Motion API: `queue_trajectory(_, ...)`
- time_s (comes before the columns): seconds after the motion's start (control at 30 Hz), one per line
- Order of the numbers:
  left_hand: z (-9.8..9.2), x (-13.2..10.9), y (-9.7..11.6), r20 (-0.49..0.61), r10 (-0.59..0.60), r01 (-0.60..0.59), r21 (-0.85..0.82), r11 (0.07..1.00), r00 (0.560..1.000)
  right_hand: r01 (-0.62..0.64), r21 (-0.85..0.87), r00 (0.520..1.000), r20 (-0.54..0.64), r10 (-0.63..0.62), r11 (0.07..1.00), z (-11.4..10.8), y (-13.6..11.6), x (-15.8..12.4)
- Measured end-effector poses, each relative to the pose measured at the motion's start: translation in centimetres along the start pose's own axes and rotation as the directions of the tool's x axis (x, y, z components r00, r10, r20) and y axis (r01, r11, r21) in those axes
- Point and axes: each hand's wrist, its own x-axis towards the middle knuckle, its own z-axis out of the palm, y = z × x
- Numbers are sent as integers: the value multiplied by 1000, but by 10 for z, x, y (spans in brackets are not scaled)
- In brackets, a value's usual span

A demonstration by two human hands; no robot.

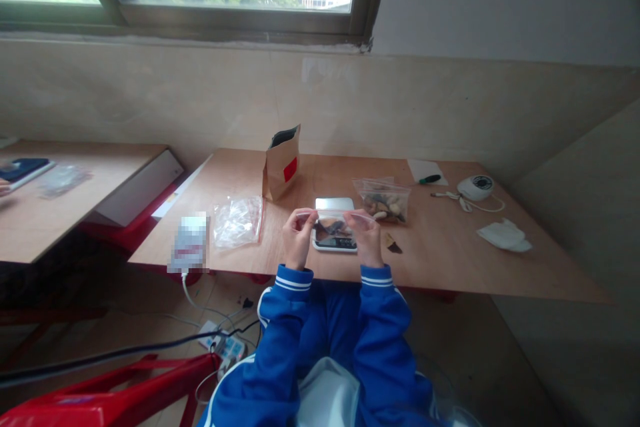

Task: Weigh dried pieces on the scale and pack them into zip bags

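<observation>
Head view: clear bag [334, 227] stretched between both hands [299, 235] [369, 236], fingers pinched on its top edge (above the scale [335, 204]).

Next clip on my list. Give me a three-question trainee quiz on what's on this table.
1. True or false: both hands, left hand and right hand, grip the top edge of one clear bag.
2. What lies directly under that bag? A) scale B) paper pouch C) white cloth
3. Which thing beside the white note has a green body?

Key: 1 true; 2 A; 3 the pen.
</observation>
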Motion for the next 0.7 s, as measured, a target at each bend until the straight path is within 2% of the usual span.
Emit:
queue_trajectory(0.1, -5, 1, 1, 143, -32, 39, -42, 998, 989, -70, 72, 997, 20, 68, 995, -3, 2, 1)
queue_trajectory(0.17, -9, 1, 1, 263, -30, 47, -59, 997, 964, -147, 116, 984, 120, 133, 982, -6, 1, 1)
queue_trajectory(0.23, -12, 1, 2, 323, -27, 44, -46, 998, 946, -214, 125, 954, 241, 180, 969, -9, 0, -1)
queue_trajectory(0.3, -12, 0, 3, 309, -36, 43, -15, 999, 950, -230, 118, 935, 301, 186, 966, -10, -2, -3)
queue_trajectory(0.5, -7, -1, 5, 285, -23, 27, -7, 1000, 958, -179, 73, 923, 358, 141, 981, -10, -6, -5)
queue_trajectory(0.7, -5, -4, 4, 227, 16, -11, -24, 1000, 974, -19, 2, 973, 231, 18, 1000, -4, -6, -6)
